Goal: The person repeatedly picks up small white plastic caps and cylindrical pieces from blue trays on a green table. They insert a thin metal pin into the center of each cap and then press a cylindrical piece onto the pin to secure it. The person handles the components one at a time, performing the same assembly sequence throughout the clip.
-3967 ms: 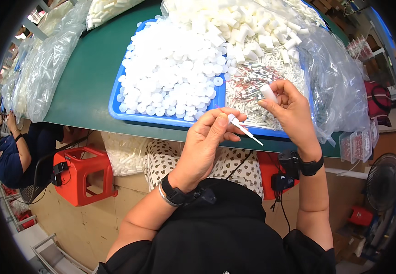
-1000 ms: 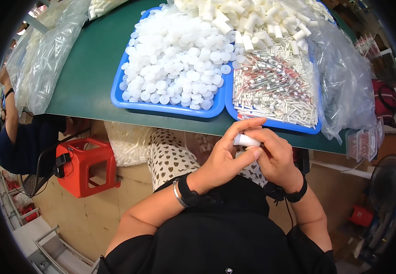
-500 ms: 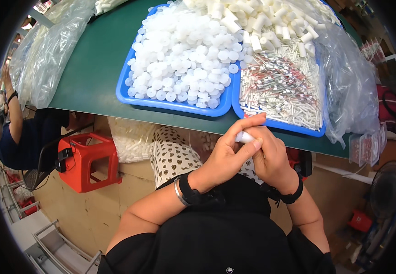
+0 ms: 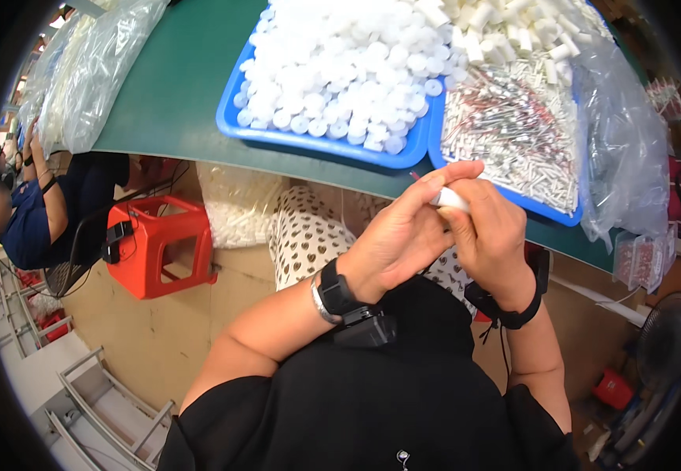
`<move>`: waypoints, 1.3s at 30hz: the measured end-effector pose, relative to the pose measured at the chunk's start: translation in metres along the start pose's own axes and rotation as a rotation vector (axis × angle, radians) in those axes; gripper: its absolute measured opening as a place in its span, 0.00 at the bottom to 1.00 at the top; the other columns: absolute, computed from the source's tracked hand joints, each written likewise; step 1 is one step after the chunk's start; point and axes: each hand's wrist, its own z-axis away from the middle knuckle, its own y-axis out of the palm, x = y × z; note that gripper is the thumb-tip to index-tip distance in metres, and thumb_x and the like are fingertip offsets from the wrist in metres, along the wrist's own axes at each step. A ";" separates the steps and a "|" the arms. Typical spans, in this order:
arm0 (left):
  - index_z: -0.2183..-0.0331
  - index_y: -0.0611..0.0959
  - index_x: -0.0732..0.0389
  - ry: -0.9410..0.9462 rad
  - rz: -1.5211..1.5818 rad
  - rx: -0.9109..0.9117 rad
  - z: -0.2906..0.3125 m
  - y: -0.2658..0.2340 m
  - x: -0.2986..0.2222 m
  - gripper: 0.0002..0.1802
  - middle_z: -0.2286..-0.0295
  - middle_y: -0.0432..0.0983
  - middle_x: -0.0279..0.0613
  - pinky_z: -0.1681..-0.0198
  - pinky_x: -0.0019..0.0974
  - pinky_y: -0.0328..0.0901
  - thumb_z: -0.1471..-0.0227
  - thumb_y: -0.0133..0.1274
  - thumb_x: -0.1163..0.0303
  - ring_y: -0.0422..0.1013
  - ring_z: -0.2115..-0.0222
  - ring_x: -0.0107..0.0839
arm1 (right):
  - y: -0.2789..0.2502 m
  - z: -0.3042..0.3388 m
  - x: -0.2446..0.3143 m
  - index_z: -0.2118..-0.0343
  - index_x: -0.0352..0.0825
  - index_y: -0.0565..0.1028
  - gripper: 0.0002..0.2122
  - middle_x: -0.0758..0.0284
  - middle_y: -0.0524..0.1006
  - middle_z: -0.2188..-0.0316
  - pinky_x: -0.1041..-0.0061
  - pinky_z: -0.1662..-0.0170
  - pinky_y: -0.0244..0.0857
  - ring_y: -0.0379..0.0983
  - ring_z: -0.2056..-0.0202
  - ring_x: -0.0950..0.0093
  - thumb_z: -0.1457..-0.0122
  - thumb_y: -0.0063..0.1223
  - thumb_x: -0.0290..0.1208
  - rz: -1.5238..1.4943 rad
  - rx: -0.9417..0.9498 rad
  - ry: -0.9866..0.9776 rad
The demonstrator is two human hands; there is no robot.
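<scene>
Above my lap, close to the table's front edge, my left hand (image 4: 403, 228) and my right hand (image 4: 494, 231) meet around a small white plastic cylinder (image 4: 450, 199). The right fingers and thumb are closed on it. My left thumb and index finger press together at its left end, where a thin dark-red wire or lead (image 4: 415, 177) sticks out. The fingers partly cover the cylinder, and its far end is hidden. Just beyond my hands lies a blue tray (image 4: 541, 208) holding small white tubes and parts with red and dark leads (image 4: 505, 110).
Another blue tray (image 4: 333, 147) is heaped with translucent white discs (image 4: 340, 71). Cream cylinders (image 4: 505, 27) lie behind the parts. Plastic bags (image 4: 619, 133) flank the green table (image 4: 168, 102). A red stool (image 4: 160, 243) stands left, near a seated person (image 4: 38, 204); a fan (image 4: 666, 337) is right.
The view has shifted, so trays and stool sit higher in the picture. My fingers have turned about the white cylinder, and the thin dark-red lead now shows at its left end.
</scene>
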 end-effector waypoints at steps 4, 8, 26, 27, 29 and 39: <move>0.44 0.67 0.57 0.122 0.000 -0.008 -0.002 -0.008 0.012 0.22 0.39 0.57 0.40 0.37 0.48 0.56 0.34 0.40 0.57 0.58 0.40 0.41 | 0.007 -0.003 0.009 0.61 0.29 0.73 0.11 0.60 0.73 0.74 0.66 0.76 0.65 0.72 0.77 0.61 0.46 0.58 0.24 0.032 0.009 0.012; 0.41 0.61 0.59 0.122 0.031 -0.077 0.000 0.000 0.009 0.31 0.40 0.57 0.44 0.35 0.40 0.53 0.34 0.34 0.47 0.55 0.39 0.35 | 0.019 -0.001 0.019 0.58 0.29 0.71 0.10 0.59 0.74 0.71 0.64 0.73 0.68 0.73 0.75 0.58 0.41 0.55 0.25 0.033 -0.015 0.199; 0.39 0.60 0.54 0.174 -0.165 -0.057 0.005 0.002 0.013 0.30 0.39 0.58 0.45 0.36 0.48 0.55 0.34 0.32 0.47 0.59 0.40 0.44 | 0.004 -0.005 0.023 0.58 0.29 0.72 0.09 0.56 0.77 0.71 0.67 0.73 0.68 0.76 0.74 0.58 0.40 0.54 0.25 -0.192 0.064 0.239; 0.38 0.59 0.54 0.156 -0.172 -0.082 0.005 0.003 0.012 0.31 0.39 0.58 0.45 0.37 0.48 0.56 0.34 0.30 0.46 0.59 0.40 0.44 | 0.005 -0.004 0.021 0.58 0.29 0.72 0.09 0.56 0.77 0.70 0.67 0.72 0.69 0.76 0.73 0.57 0.40 0.54 0.25 -0.299 0.051 0.295; 0.37 0.56 0.54 0.158 -0.271 -0.075 0.006 0.001 0.011 0.34 0.39 0.57 0.46 0.37 0.47 0.56 0.35 0.28 0.43 0.60 0.41 0.42 | 0.004 -0.004 0.022 0.58 0.30 0.72 0.08 0.55 0.78 0.69 0.68 0.70 0.69 0.77 0.72 0.57 0.38 0.52 0.26 -0.383 0.073 0.351; 0.35 0.54 0.58 0.153 -0.411 -0.117 0.010 0.006 0.001 0.35 0.39 0.58 0.48 0.40 0.40 0.58 0.33 0.25 0.45 0.61 0.43 0.36 | -0.008 -0.014 0.018 0.57 0.29 0.73 0.17 0.74 0.69 0.77 0.87 0.80 0.51 0.56 0.83 0.89 0.30 0.41 0.41 -1.394 0.255 0.952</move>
